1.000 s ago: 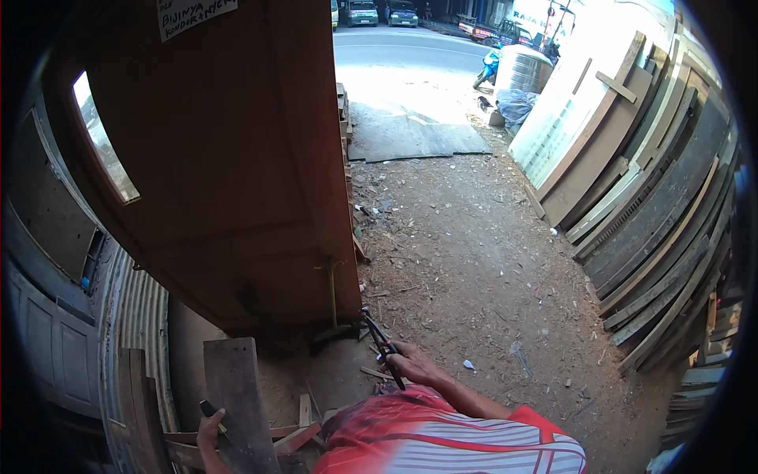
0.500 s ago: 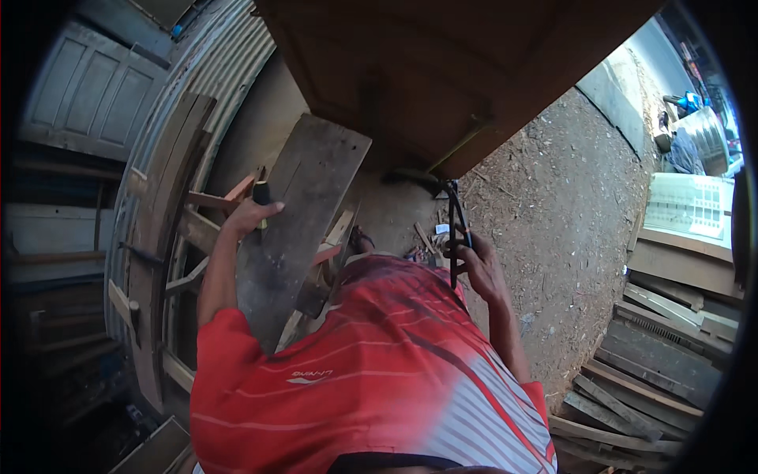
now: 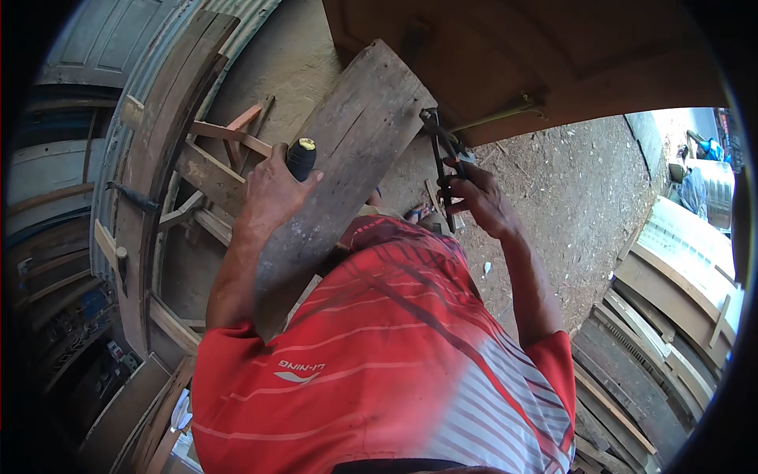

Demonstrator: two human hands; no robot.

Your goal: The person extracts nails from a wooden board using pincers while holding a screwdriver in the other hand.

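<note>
My left hand (image 3: pixel 276 193) is closed around a short black cylinder (image 3: pixel 302 162) with a yellowish end facing up; it looks like a tool handle, and its lower part is hidden. This hand is over the left edge of a worn grey plank (image 3: pixel 359 126). On the right, my right hand (image 3: pixel 485 201) grips dark long-handled pincers (image 3: pixel 430 120). Their head points away from me, close to the plank's right edge, and the handles stand apart. Beyond the pincers is a large brown panelled wooden board (image 3: pixel 553 63), like a door, with a thin yellowish strip (image 3: pixel 497 114) along it.
At left, a long wooden beam (image 3: pixel 158 174) and a frame of battens (image 3: pixel 209 170) stand by a corrugated metal sheet (image 3: pixel 253 20). Stacked boards (image 3: pixel 632 371) lie at right, below a white panel (image 3: pixel 687 237). Wood chips litter the ground (image 3: pixel 568 197).
My view has shifted, so the plank and brown board sit higher and further right. My left hand has raised the black cylinder, and its end now faces up. The pincers' head now shows near the plank.
</note>
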